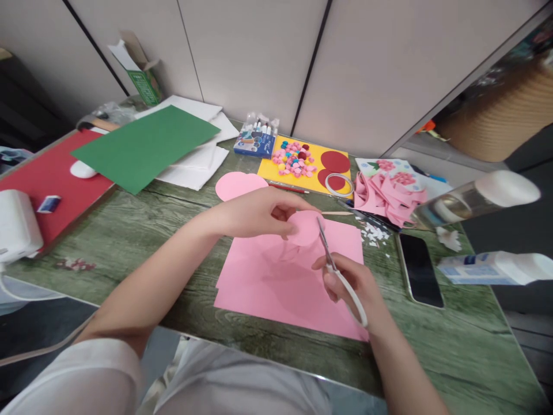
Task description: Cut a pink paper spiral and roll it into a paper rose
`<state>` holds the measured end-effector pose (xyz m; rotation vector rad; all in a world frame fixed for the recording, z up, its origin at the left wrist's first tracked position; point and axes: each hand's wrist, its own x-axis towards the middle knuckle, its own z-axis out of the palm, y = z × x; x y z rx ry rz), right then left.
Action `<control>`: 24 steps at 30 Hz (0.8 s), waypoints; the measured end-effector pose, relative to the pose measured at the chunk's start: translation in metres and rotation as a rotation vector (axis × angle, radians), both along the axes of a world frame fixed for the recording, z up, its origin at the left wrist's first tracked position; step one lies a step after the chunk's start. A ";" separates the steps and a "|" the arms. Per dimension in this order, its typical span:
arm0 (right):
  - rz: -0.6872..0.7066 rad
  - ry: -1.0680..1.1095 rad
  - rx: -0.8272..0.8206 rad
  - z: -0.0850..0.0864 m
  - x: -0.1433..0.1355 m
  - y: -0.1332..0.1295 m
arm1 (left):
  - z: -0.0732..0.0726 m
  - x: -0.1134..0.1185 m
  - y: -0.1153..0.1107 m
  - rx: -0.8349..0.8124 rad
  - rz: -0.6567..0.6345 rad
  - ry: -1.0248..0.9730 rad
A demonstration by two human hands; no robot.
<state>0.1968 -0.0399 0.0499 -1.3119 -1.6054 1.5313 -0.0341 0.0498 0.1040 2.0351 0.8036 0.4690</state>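
My left hand (272, 212) pinches a rounded piece of pink paper (305, 229) by its left edge, holding it above the sheets. In my right hand (345, 279) are white-handled scissors (351, 297), their blades at the right edge of that piece. Under both hands lie pink paper sheets (268, 288), slightly offset from one another. Just beyond my left wrist, pink paper circles (237, 185) rest on the table, partly covered by my hand. A heap of curled pink paper scraps (384, 199) sits at the right.
A yellow sheet (270, 167) carries pompoms (294, 158), red circles (336, 162) and a tape roll (339, 184). A phone (420, 270), a bottle (492, 268) and a clear tube (458, 204) are on the right. Green paper (149, 144) and a red board (69, 196) lie left.
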 end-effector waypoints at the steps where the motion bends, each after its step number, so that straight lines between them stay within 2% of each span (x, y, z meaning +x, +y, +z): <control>1: -0.002 -0.005 -0.006 0.000 0.000 0.000 | 0.000 0.000 0.000 -0.001 0.003 0.003; 11: -0.023 -0.015 -0.041 0.002 -0.001 -0.001 | 0.004 -0.004 0.002 -0.050 0.046 0.010; 24: -0.011 -0.033 -0.064 0.004 -0.002 0.000 | -0.001 -0.008 0.005 -0.068 0.059 -0.034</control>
